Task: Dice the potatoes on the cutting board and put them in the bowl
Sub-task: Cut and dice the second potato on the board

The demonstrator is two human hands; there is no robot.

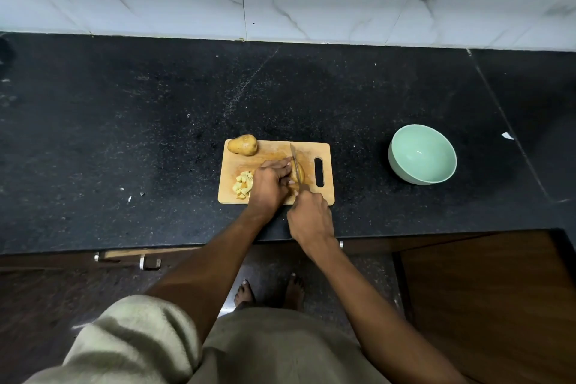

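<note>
We read no writing or brand anywhere. On wooden cutting board (314, 150): one whole potato (242, 145) at far left corner, one pile of diced potato (243, 184) at near left. Our left hand (268, 184) curls over potato piece (300, 172) mid-board. Our right hand (308, 217) grips knife (296, 165), blade on that piece. One green bowl (422, 154) stands well right of board, on black counter (124, 134).

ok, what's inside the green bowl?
Nothing visible in the green bowl; its near inner wall is hidden by the rim. The diced pieces lie on the cutting board.
</note>
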